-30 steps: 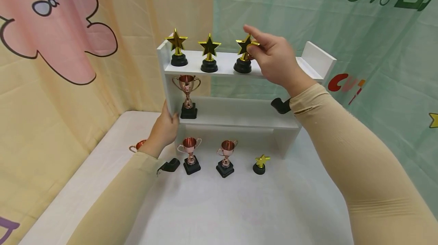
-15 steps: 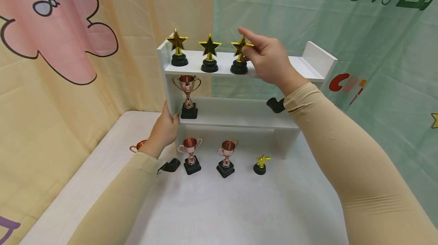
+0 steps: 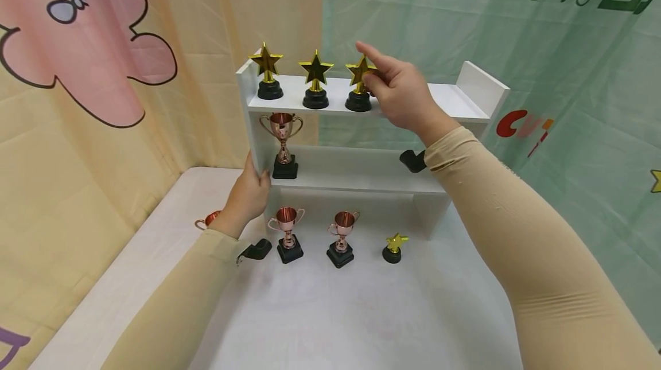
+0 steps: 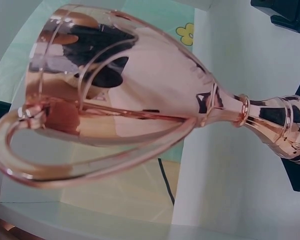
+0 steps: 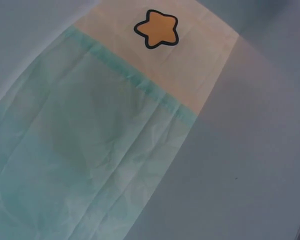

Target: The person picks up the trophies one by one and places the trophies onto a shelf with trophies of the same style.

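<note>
In the head view, my right hand pinches the right side of a gold star trophy at the top level of a white shelf. Its index finger sticks out above the star. Left of it stand two more gold star trophies, a middle one and an end one. My left hand grips the shelf's left side panel, thumb at the front edge and the other fingers hidden behind. Beside that panel, a copper cup trophy stands on the middle level; its cup fills much of the left wrist view.
Before the shelf on the white table stand a left copper cup, a right copper cup and a small star trophy. Another copper cup is partly hidden behind the left wrist. Printed curtains hang behind.
The right hand has slid left along the top level with the third star trophy, bringing it closer to the middle one. The left hand has stayed on the side panel.
</note>
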Available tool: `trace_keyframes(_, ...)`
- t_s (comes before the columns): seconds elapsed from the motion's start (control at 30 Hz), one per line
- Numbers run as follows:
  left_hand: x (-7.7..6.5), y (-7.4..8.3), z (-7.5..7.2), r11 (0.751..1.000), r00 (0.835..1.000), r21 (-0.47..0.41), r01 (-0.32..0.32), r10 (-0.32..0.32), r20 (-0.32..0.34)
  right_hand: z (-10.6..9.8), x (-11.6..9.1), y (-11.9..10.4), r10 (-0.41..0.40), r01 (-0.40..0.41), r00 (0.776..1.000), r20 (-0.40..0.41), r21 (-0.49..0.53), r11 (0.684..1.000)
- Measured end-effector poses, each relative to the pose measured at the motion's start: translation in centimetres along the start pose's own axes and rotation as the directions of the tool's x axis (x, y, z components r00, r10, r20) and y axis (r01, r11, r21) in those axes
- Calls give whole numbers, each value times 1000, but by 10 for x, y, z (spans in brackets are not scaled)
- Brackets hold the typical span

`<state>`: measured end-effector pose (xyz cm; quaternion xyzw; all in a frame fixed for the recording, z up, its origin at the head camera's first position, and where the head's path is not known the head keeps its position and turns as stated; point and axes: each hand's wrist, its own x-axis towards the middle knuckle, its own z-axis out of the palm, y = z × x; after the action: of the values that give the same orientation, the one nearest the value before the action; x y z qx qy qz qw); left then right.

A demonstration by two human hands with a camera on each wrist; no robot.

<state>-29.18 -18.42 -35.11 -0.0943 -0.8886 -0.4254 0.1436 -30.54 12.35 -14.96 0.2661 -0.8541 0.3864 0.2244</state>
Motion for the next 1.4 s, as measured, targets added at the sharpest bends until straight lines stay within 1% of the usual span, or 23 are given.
trace_keyframes(0.1, 0, 0, 0, 1000, 1000, 6, 1, -1, 0, 0, -1, 0, 10, -9, 1000, 14, -19, 1000)
trace_keyframes(0.4, 2, -3, -1, 1000, 1000, 28, 5, -4, -10, 3, 0, 1, 22, -21, 1000, 20, -21, 1000)
trace_keyframes(0.63, 0, -2, -1, 999, 1000, 27, 17, -17, -11, 4, 0, 2, 36, -36, 999, 17, -13, 999)
trace_keyframes(0.83, 0, -1, -1, 1000, 1000, 26, 11, -11, -11, 4, 0, 3, 56, -56, 998, 14, -19, 998)
trace_keyframes(1.07, 0, 1, -1, 1000, 1000, 23, 7, -7, -4, 4, 0, 1, 49, -49, 999, 7, 4, 999)
trace_keyframes(1.4, 0, 1, 0, 1000, 1000, 13, 8, -8, -2, 5, -2, 1, 53, -53, 999, -4, 11, 999)
